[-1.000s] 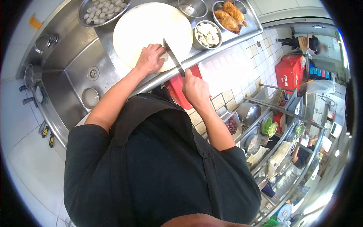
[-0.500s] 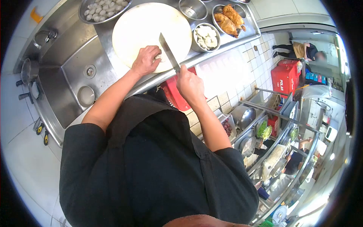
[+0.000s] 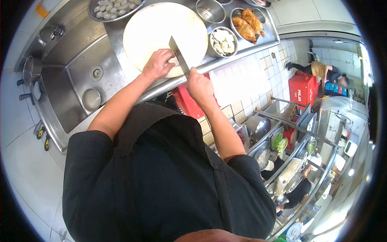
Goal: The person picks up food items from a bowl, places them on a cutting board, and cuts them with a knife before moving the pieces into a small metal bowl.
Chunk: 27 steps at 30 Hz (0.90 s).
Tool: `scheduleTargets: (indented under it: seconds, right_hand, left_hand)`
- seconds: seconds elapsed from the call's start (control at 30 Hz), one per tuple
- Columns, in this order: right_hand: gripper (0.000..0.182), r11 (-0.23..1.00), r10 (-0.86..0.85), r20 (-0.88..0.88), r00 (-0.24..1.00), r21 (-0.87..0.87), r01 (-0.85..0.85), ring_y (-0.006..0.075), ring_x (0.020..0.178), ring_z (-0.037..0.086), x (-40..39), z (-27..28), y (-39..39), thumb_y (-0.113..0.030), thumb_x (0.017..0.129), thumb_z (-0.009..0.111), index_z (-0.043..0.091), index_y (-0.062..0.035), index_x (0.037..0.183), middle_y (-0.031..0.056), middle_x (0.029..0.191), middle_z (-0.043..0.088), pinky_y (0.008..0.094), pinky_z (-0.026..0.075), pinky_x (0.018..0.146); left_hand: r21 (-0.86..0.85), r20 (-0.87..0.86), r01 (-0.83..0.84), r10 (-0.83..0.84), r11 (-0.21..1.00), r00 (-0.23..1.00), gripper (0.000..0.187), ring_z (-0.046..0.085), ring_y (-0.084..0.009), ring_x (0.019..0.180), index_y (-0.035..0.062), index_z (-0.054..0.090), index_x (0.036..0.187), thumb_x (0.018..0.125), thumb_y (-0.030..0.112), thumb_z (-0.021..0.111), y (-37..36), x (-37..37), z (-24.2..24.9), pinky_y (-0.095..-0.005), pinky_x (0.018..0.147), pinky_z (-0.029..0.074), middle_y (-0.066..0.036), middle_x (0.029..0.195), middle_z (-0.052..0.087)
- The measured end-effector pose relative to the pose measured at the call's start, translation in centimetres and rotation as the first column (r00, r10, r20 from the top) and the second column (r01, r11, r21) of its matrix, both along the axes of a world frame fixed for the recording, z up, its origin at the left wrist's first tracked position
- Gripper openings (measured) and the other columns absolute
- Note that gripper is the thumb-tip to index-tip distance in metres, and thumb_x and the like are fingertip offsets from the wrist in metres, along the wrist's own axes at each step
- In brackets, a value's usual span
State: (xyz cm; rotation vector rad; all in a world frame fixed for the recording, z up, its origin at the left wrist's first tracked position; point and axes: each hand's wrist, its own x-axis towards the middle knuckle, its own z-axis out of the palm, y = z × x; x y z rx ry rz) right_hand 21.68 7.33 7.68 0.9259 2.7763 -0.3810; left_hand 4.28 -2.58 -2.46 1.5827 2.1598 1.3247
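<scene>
My right hand (image 3: 199, 85) grips the handle of a broad-bladed kitchen knife (image 3: 179, 55), its blade pointing away from me over a round white cutting board (image 3: 161, 26). On the near part of the board my left hand (image 3: 158, 64) is closed with curled fingers over a small pale piece of food (image 3: 173, 61), right beside the blade. The fingers hide most of that piece. Just right of the board stands a metal pot (image 3: 223, 41) of white chunks. A bowl of pale round balls (image 3: 114, 7) is at the far left.
A steel sink (image 3: 80, 76) lies left of the board, with a small bowl (image 3: 91, 99) in it. Roasted poultry pieces (image 3: 247, 25) fill a tray at the right, near an open metal pot (image 3: 210, 11). Below the counter is a red crate (image 3: 187, 101). Two people work at far right.
The view has shifted slightly, so the counter sits a little farther right. Both hands keep their holds beside each other. In the background, the two people have changed posture.
</scene>
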Motion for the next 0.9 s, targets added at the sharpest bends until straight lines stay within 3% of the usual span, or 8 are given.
scheduleTargets:
  seconds: [0.07, 0.27, 0.5, 0.6, 0.83, 0.9]
  right_hand:
    - [0.015, 1.0, -0.017, 0.001, 1.0, 0.01, 0.017, 0.0424, 0.075, 0.073, 0.1, 1.2, 0.1, -0.012, 0.093, 0.052, 0.057, -0.0007, 0.101, 0.0235, 0.079, 0.072, 0.0527, 0.057, 0.066]
    - [0.014, 1.0, -0.005, -0.036, 0.999, 0.007, 0.005, 0.0416, 0.07, 0.072, 1.4, 4.0, -1.0, -0.014, 0.094, 0.052, 0.056, -0.0013, 0.099, 0.0233, 0.074, 0.07, 0.0522, 0.056, 0.062]
    - [0.015, 1.0, 0.021, -0.009, 1.0, 0.0, -0.021, 0.0397, 0.067, 0.072, 2.8, 3.3, -2.5, -0.015, 0.092, 0.056, 0.055, -0.0007, 0.098, 0.0227, 0.069, 0.069, 0.0511, 0.057, 0.06]
    - [0.019, 0.998, 0.058, -0.046, 0.997, 0.031, -0.056, 0.0403, 0.067, 0.072, 1.8, 0.2, -2.1, -0.018, 0.093, 0.058, 0.055, -0.0007, 0.1, 0.0215, 0.069, 0.069, 0.0526, 0.056, 0.061]
    - [0.031, 0.995, -0.054, -0.139, 0.989, -0.095, 0.041, 0.0391, 0.063, 0.07, 2.0, -0.1, 0.9, -0.03, 0.101, 0.056, 0.058, 0.0004, 0.106, 0.027, 0.082, 0.07, 0.0491, 0.056, 0.064]
    - [0.031, 0.876, -0.322, -0.13, 0.938, -0.417, 0.243, 0.0363, 0.06, 0.069, 2.9, 1.1, 1.8, -0.028, 0.1, 0.057, 0.059, 0.0016, 0.109, 0.0265, 0.08, 0.069, 0.0473, 0.056, 0.063]
  left_hand:
    - [0.063, 0.122, -0.038, 0.03, 0.997, 0.992, 0.026, 0.062, -0.0341, 0.108, 0.0026, 0.065, 0.105, 0.081, 0.009, 0.072, -0.6, 0.1, -0.1, -0.0429, 0.094, 0.05, -0.015, 0.111, 0.066]
    - [0.114, -0.053, -0.002, 0.009, 0.994, 0.999, 0.024, 0.062, -0.0362, 0.104, 0.0019, 0.063, 0.101, 0.079, 0.007, 0.07, -0.5, -0.3, -0.9, -0.044, 0.093, 0.05, -0.016, 0.109, 0.065]
    - [0.066, -0.049, -0.013, 0.016, 0.998, 0.999, 0.025, 0.061, -0.0363, 0.102, 0.0009, 0.063, 0.1, 0.077, 0.008, 0.069, -0.3, -0.3, -0.2, -0.0434, 0.091, 0.049, -0.016, 0.105, 0.064]
    - [0.044, -0.035, -0.002, 0.004, 0.999, 0.999, 0.026, 0.061, -0.0363, 0.102, 0.0009, 0.063, 0.1, 0.077, 0.009, 0.07, -0.6, 0.1, -0.5, -0.044, 0.092, 0.049, -0.016, 0.105, 0.063]
    - [0.01, 0.001, -0.007, 0.007, 1.0, 1.0, 0.028, 0.059, -0.0371, 0.111, 0.0003, 0.063, 0.105, 0.081, 0.01, 0.073, -0.6, -0.1, -0.7, -0.0438, 0.099, 0.048, -0.017, 0.112, 0.062]
    - [-0.023, 0.041, -0.016, 0.017, 1.0, 0.999, 0.03, 0.058, -0.0373, 0.114, 0.0004, 0.063, 0.107, 0.081, 0.01, 0.074, -0.6, 0.0, -0.7, -0.0436, 0.101, 0.047, -0.017, 0.114, 0.061]
